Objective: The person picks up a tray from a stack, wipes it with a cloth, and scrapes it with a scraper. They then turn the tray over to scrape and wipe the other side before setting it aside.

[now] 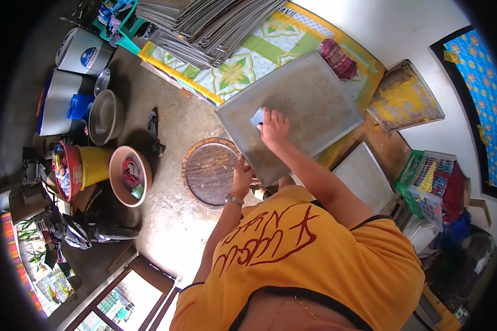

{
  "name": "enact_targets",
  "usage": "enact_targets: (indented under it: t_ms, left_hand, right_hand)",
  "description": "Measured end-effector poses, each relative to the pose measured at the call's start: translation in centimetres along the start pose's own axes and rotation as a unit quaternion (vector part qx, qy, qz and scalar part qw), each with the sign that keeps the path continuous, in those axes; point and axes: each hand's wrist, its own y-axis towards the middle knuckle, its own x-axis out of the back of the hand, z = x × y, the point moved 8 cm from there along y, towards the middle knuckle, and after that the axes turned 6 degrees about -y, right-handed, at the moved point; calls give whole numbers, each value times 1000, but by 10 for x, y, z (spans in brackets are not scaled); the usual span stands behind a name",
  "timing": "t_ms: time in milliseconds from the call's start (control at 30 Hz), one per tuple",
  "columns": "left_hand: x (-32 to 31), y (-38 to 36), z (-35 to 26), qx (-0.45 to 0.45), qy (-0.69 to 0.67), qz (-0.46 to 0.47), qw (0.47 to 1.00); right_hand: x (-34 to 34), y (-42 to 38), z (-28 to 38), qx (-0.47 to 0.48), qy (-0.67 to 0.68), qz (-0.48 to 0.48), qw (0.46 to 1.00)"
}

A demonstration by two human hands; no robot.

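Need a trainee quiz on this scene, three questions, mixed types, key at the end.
1. True or false: the left hand is clear of the tray.
2. Multiple choice: what colour is the cloth under the right hand? A) red B) pale blue C) black
3. Fill in: the bucket beside the pink basin is ____.

Key: 1 false; 2 B; 3 yellow.

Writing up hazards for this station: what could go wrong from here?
The large tray juts past the table, so it might tip if the left hand slips off its edge. Pressing unevenly with the cloth under the right hand could shift it. The uneven tray stack might slide if bumped.
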Motion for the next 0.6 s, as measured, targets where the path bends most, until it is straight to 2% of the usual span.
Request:
enact_targets:
  t_ms: [67,100,167,267,333,400,467,500,533,567,600]
  left_hand:
    - [0,0,-2,1,-13,1,1000]
    - [0,-1,-2,-1,-20,1,1000]
    - [0,-2,-4,-3,-26,-1,1000]
    - [-4,-2,-15,6,-13,-10,1000]
    - [1,5,-6,5,-10,-18,1000]
    - [4,6,-11,-5,0,-22,1000]
    - [6,1,-20,-21,8,-24,999]
    - [18,8,-21,-58,15,-18,998]
    - [27,6,-23,-60,13,-32,998]
    - [33,5,-25,-62,12,-44,997]
    - [37,6,-28,-65,11,-53,996]
  right_hand:
    - [-7,27,-36,-60,70,90,992]
    - [-21,38,-77,-12,-47,-131,990]
    - [47,77,-131,-227,12,-11,974]
    - [4,59,-67,-156,49,94,982]
    - [-18,6,33,12,0,-16,1000]
    - [-2,-10,96,82,72,157,982]
    - [-3,8,57,38,114,66,991]
    - [26,31,20,-42,149,110,982]
    - [44,43,-26,-105,187,67,974]
    - [62,57,-77,-157,252,78,952]
    - [103,64,-118,-155,184,45,970]
